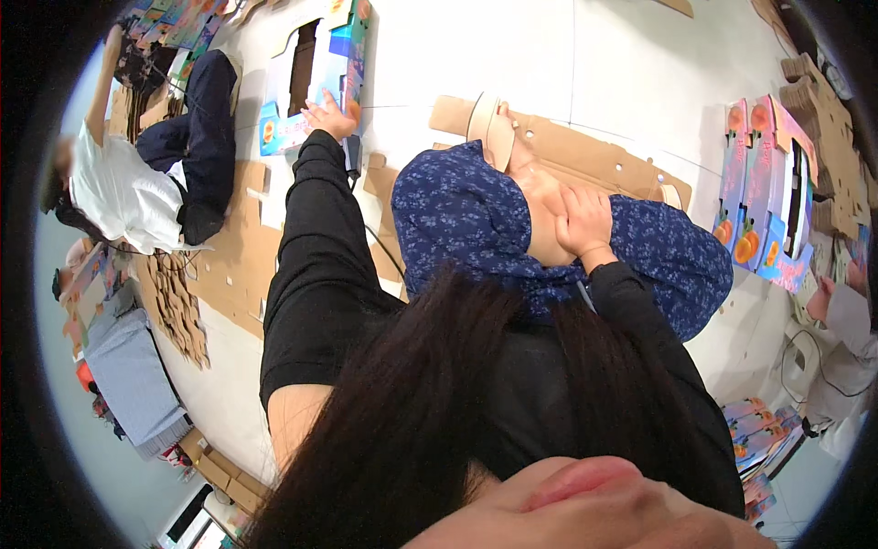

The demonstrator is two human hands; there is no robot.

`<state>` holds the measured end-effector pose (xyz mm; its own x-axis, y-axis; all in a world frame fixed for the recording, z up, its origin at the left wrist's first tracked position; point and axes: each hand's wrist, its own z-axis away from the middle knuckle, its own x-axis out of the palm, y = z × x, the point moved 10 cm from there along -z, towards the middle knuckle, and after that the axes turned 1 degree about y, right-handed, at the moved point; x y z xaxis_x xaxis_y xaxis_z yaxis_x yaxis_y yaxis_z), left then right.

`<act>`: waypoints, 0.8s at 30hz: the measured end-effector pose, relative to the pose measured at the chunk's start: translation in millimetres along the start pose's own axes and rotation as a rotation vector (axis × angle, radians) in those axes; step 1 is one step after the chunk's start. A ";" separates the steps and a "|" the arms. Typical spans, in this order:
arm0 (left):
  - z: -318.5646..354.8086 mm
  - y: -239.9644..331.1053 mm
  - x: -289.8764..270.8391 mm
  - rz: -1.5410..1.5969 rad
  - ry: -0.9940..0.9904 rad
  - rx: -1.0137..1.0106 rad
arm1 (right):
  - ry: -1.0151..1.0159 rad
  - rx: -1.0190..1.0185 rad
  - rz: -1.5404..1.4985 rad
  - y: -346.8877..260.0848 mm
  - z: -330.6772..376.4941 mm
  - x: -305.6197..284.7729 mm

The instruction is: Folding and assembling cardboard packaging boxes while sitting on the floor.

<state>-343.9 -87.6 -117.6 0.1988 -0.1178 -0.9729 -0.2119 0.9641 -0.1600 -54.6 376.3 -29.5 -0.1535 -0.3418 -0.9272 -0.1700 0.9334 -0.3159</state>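
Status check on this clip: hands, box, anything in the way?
Left hand flat on colourful fruit-print carton, no grip. Right hand resting on own leg. Flat brown cardboard sheet underfoot.

Glossy printed carton [315, 78]; matt brown cardboard [585, 151].

Floor [622, 64]: we see it white.
On it: flat cardboard sheets [585, 151], printed fruit boxes [764, 197].

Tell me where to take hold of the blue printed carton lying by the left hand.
Probably by the near long edge of the blue carton, coming from the person's own side. It lies flat on the floor with its window cut-out facing up, and the left hand already rests on that edge. The right hand lies against the knee.
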 end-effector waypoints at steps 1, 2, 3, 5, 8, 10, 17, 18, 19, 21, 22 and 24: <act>5.8 2.7 -8.3 0.053 0.010 0.003 | 0.020 -0.017 0.010 -1.6 0.0 -0.6; 7.5 5.4 -9.8 0.025 0.008 0.016 | 0.040 -0.035 0.019 -3.1 0.3 -1.3; 8.8 6.5 -12.9 0.020 0.009 0.019 | 0.042 -0.030 0.016 -3.3 -0.2 -2.5; 12.2 14.9 -23.6 0.065 0.053 0.067 | 0.033 -0.025 0.015 -2.1 -0.5 -4.5; 20.5 20.4 -27.4 0.020 0.057 0.137 | 0.017 -0.022 0.010 1.5 0.5 1.1; 25.8 20.8 -29.4 0.033 0.125 0.159 | 0.015 -0.029 0.003 -1.0 -2.1 -1.5; 46.1 70.5 -34.0 0.070 0.075 0.259 | 0.050 -0.031 0.012 0.4 1.2 -2.5; 48.9 75.8 -35.6 0.095 0.101 0.267 | 0.053 -0.034 0.012 -0.4 0.7 -2.7; 52.0 80.8 -37.5 0.120 0.127 0.276 | 0.056 -0.034 0.014 -1.1 0.2 -3.1; 57.2 89.3 -38.1 0.154 0.126 0.269 | 0.063 -0.037 0.018 -1.8 -0.1 -3.4; 59.2 92.7 -36.7 0.166 0.100 0.248 | 0.068 -0.042 0.024 -2.1 0.2 -2.8; 64.3 100.7 -37.4 0.203 0.050 0.217 | 0.077 -0.047 0.030 -2.3 0.7 -3.5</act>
<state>-311.1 29.2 -86.6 0.1249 0.0762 -0.9892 -0.0323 0.9968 0.0727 -53.1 375.4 -25.7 -0.2337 -0.3230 -0.9171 -0.2092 0.9378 -0.2769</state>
